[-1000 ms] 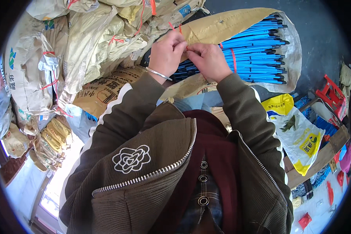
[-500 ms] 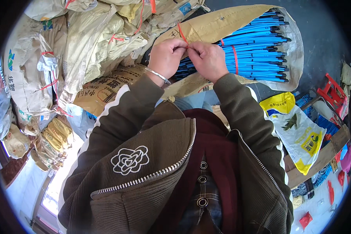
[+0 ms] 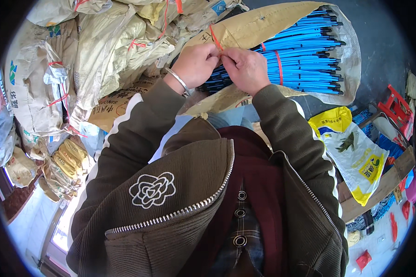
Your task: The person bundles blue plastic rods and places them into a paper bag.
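A bundle of thin blue strips with black ends (image 3: 305, 53) lies at the upper right, partly wrapped in an opened brown paper sack (image 3: 259, 23). One red band (image 3: 279, 69) crosses the strips. Over the sack's near end runs a red tie string (image 3: 214, 36). My left hand (image 3: 196, 66) pinches this string, its fingertips meeting those of my right hand (image 3: 248, 70), which is closed on it too. The string between the fingertips is mostly hidden, so I cannot tell whether it is knotted. A silver bangle (image 3: 178, 81) circles my left wrist.
Several filled paper sacks tied with red string (image 3: 106, 55) are piled at the left. On the right, a yellow and white plastic bag (image 3: 353, 152) lies by a wooden board (image 3: 379, 184). Beyond it stands a red plastic object (image 3: 396, 111). The dark surface (image 3: 374, 55) extends past the bundle.
My left hand and wrist have shifted slightly left, and the forearm has swung a little outward. Both hands keep their pinch on the red string.
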A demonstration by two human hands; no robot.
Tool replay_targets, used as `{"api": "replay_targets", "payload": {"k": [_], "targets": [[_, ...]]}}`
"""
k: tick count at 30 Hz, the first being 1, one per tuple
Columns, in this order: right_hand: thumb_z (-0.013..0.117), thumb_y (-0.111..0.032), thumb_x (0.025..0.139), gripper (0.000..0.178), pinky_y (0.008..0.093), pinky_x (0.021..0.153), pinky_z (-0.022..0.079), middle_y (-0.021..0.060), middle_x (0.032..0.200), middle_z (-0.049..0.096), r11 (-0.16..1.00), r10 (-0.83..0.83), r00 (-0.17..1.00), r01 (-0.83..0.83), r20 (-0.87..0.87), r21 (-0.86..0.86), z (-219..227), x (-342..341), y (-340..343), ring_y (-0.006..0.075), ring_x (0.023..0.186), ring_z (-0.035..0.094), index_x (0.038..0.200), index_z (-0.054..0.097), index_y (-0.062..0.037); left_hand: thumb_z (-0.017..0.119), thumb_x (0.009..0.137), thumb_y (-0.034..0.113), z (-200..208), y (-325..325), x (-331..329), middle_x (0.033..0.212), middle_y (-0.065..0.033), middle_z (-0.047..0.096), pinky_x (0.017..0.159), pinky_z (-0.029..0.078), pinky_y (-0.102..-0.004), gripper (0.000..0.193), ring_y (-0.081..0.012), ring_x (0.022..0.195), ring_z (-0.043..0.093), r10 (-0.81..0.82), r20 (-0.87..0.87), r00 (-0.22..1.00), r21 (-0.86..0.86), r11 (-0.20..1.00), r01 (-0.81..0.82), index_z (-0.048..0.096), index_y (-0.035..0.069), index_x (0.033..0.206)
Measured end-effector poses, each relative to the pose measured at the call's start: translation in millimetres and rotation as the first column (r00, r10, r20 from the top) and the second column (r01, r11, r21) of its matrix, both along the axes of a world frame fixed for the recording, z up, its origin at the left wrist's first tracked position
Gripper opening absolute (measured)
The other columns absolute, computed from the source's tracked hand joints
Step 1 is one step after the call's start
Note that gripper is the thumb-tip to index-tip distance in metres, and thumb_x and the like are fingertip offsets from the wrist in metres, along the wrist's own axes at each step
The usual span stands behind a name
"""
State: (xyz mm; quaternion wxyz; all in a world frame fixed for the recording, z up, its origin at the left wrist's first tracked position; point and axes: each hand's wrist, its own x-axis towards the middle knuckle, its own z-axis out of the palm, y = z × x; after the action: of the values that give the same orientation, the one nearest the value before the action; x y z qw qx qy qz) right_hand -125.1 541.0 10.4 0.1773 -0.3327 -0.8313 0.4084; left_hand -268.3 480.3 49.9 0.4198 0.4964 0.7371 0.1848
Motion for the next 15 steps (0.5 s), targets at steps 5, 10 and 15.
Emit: {"api": "replay_targets", "payload": {"k": [5, 10, 15], "targets": [[0.057, -0.015, 0.074, 0.011, 0.037, 0.054, 0.046, 0.0107, 0.069, 0.06, 1.0, -0.016, 1.0, 0.016, 0.002, 0.008, 2.7, -0.5, 1.2, 0.0289, 0.062, 0.059, 0.08, 0.063, -0.0089, 0.055, 0.073, 0.005, -18.7, -6.8, -0.5, 0.07, -0.0127, 0.06, 0.059, 0.045, -0.0358, 0.019, -0.0293, 0.064, 0.059, 0.182, 0.238, 0.954, 0.098, 0.973, -0.21, 0.052, 0.003, 0.092], [0.058, -0.015, 0.075, 0.011, 0.035, 0.054, 0.047, 0.0121, 0.069, 0.06, 1.0, -0.017, 1.0, 0.016, -0.019, -0.015, 5.4, 0.2, 1.3, 0.0287, 0.061, 0.059, 0.081, 0.064, -0.0075, 0.055, 0.074, 0.002, -12.6, -2.5, -3.3, 0.067, -0.0075, 0.055, 0.057, 0.042, -0.0269, 0.025, -0.0139, 0.06, 0.053, 0.187, 0.024, 0.982, 0.017, 0.982, -0.188, 0.044, 0.002, 0.096], [0.059, -0.015, 0.076, 0.012, 0.0306, 0.054, 0.047, 0.014, 0.068, 0.06, 0.984, -0.082, 0.995, 0.073, -0.051, -0.162, 7.8, 3.6, 4.5, 0.0255, 0.059, 0.06, 0.08, 0.064, -0.0038, 0.056, 0.072, 0.003, -11.4, -2.5, -7.7, 0.065, -0.0073, 0.053, 0.055, 0.042, -0.0284, 0.022, -0.0156, 0.059, 0.053, 0.12, -0.067, 0.99, 0.005, 0.993, -0.12, 0.042, 0.002, 0.089]]}}
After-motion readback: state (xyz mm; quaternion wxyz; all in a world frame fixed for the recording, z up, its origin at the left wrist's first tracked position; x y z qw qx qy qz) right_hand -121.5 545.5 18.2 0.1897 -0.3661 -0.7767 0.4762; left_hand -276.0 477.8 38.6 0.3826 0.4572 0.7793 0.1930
